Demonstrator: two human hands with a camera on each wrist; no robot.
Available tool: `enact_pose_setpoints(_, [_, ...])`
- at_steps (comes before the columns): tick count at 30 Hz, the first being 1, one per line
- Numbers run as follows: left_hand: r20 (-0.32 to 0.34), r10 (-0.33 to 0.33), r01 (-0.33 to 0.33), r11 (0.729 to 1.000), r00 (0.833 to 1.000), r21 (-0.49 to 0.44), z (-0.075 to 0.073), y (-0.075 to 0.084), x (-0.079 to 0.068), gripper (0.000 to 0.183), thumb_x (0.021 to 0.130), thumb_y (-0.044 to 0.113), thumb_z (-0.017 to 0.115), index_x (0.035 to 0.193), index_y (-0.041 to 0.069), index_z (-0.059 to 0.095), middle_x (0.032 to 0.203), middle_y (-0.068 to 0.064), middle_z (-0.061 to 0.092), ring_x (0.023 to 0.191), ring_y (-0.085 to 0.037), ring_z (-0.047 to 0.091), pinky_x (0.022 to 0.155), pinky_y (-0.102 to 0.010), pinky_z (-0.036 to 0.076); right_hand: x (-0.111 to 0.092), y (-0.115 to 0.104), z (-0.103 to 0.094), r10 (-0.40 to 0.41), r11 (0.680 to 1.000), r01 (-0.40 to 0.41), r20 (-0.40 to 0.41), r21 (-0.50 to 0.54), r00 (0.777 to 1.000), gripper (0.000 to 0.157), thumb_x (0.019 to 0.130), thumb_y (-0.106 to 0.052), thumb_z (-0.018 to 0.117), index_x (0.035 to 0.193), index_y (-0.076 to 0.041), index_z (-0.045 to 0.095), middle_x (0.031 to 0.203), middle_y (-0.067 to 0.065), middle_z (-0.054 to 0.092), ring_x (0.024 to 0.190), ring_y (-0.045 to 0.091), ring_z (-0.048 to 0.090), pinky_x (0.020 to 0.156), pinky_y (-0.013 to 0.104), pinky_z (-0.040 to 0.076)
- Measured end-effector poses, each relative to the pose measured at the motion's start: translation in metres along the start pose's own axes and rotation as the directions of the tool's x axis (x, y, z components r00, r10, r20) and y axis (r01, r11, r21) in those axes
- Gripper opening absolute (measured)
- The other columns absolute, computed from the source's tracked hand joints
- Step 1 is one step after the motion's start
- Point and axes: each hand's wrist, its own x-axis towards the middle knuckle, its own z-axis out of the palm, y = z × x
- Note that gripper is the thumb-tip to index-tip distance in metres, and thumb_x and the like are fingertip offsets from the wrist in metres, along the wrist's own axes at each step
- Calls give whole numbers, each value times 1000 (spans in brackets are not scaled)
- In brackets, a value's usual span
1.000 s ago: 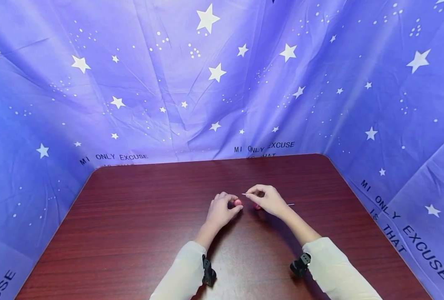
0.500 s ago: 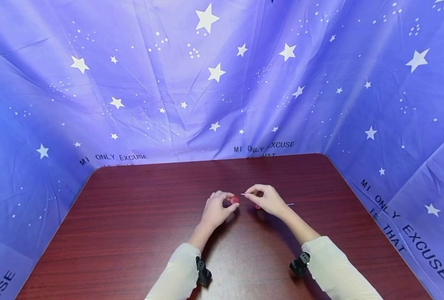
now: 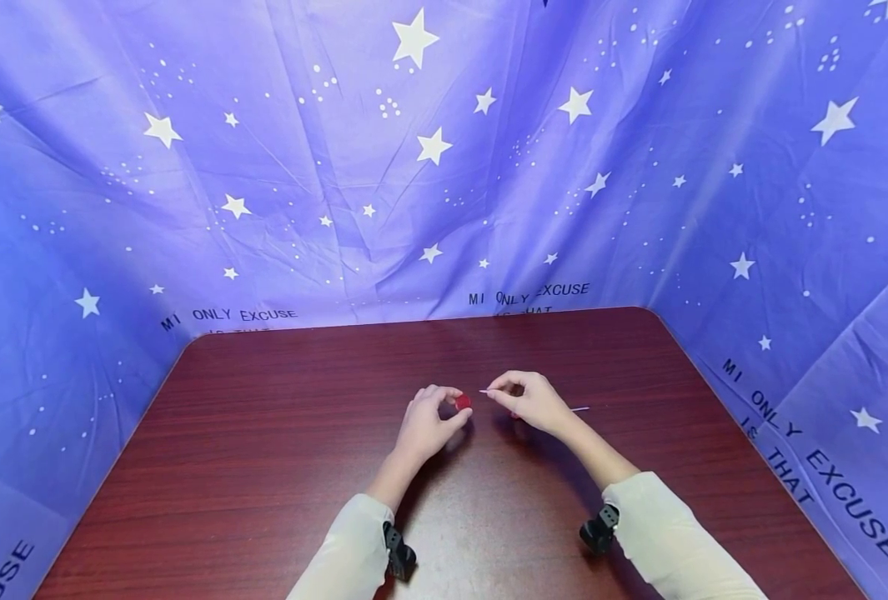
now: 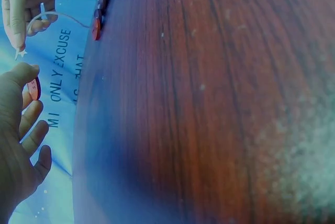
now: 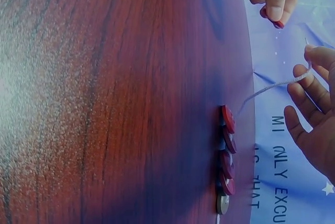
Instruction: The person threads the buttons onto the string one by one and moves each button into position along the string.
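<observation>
My left hand (image 3: 426,423) pinches a red button (image 4: 34,89) between thumb and fingertips, raised over the table. Facing it, a small gap away, my right hand (image 3: 539,403) pinches the end of a white string (image 5: 275,84), whose thin tip pokes out toward the button. From the fingers the string sags down to several red buttons (image 5: 228,119) lying in an overlapping row on the table. A greyish button (image 5: 223,204) ends that row, and the string's tail (image 3: 580,408) comes out beyond it. In the head view my right hand mostly hides the row.
The dark red wood-grain table (image 3: 278,467) spreads around both hands. Behind it and at both sides hangs a blue-purple curtain (image 3: 323,167) with white stars and black lettering. A black wrist camera (image 3: 599,530) sits on each sleeve cuff.
My left hand has drawn a little to the left, away from the string's tip, and the red button has turned in its fingers. My right hand has hardly moved.
</observation>
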Motion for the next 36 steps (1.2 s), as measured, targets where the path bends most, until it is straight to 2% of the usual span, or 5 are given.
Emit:
enact_pose_setpoints(4, [-5, -1, 1, 1000, 1000, -17, -3, 1, -2, 27, 81, 34, 70, 101, 16, 66, 87, 4, 63, 86, -14, 54, 80, -33, 43, 0, 0, 2, -21, 998, 20, -8, -55, 1000, 10, 86, -25, 68, 88, -15, 69, 69, 6, 64, 54, 12, 54, 51, 23, 46])
enact_pose_setpoints(9, [-8, -1, 1, 1000, 1000, -29, -5, 1, -4, 27, 81, 34, 70, 102, 17, 65, 89, 3, 64, 85, -16, 55, 78, -32, 43, 0, -1, 3, -48, 994, 46, -18, -100, 999, 8, 85, -24, 68, 87, -16, 71, 68, -6, 61, 62, 6, 52, 57, 21, 44])
enact_pose_setpoints(18, [-23, 9, -10, 998, 1000, -59, -11, -1, -8, 25, 80, 30, 70, 101, 16, 65, 90, 2, 65, 88, -12, 55, 76, -26, 48, 3, -2, 8, -79, 992, 77, -14, -95, 997, 5, 85, -20, 68, 85, -15, 71, 68, -7, 61, 63, 4, 52, 58, 20, 44])
enact_pose_setpoints(24, [-16, -24, 22, 991, 1000, -136, -14, -2, -9, 26, 81, 28, 69, 103, 14, 64, 93, 1, 66, 92, -14, 57, 78, -30, 51, 3, -4, 10, -114, 991, 113, -15, -71, 993, 4, 84, -18, 69, 84, -14, 71, 68, -5, 61, 62, 5, 51, 57, 19, 44])
enact_pose_setpoints(36, [-43, -63, 43, 934, 997, -355, -13, -9, -10, 23, 79, 17, 72, 101, 10, 66, 92, -4, 66, 86, -23, 61, 74, -34, 53, 6, -10, 14, -104, 990, 105, 20, -95, 994, 10, 86, -19, 67, 82, -11, 68, 71, -4, 62, 65, 6, 52, 59, 20, 44])
